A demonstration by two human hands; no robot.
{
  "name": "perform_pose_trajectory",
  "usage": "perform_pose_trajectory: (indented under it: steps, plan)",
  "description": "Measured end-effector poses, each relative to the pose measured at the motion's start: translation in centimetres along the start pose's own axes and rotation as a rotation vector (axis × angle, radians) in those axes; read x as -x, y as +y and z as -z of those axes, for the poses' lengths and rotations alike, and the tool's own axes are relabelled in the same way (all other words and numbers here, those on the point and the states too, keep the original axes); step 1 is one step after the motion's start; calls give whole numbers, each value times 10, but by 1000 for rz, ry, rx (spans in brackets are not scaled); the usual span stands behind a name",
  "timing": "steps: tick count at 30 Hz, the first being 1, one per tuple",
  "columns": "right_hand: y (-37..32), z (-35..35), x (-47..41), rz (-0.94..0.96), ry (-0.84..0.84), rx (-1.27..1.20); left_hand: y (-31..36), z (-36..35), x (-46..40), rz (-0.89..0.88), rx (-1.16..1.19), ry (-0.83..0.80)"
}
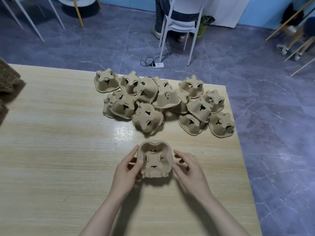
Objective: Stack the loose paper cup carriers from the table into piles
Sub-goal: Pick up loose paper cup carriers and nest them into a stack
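Both hands hold one paper cup carrier (155, 159) above the desk (51, 133): left hand (127, 169) grip pinches its rim, right hand (189, 169) grip curls round its side. Loose carriers (162, 101) lie heaped beyond.

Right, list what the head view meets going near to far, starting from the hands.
Hands, left and right, gripping one tan moulded-pulp cup carrier → loose heap of upturned tan pulp carriers → far edge of pale wood-grain table → white power strip on grey floor → white chair.
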State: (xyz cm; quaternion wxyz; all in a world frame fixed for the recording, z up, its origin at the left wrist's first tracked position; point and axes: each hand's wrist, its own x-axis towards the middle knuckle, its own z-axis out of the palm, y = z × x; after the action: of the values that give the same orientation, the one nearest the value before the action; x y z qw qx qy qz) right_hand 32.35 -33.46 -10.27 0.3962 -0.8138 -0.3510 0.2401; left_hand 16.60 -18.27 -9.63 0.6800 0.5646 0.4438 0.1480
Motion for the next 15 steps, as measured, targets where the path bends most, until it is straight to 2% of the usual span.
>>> perform_pose_trajectory:
  steps: [9,15]
  plan:
    - [-45,33,-126,205,143,177,9,16,-24,5,21,26]
    - [-81,22,-186,203,83,263,9,31,-24,8,78,74]
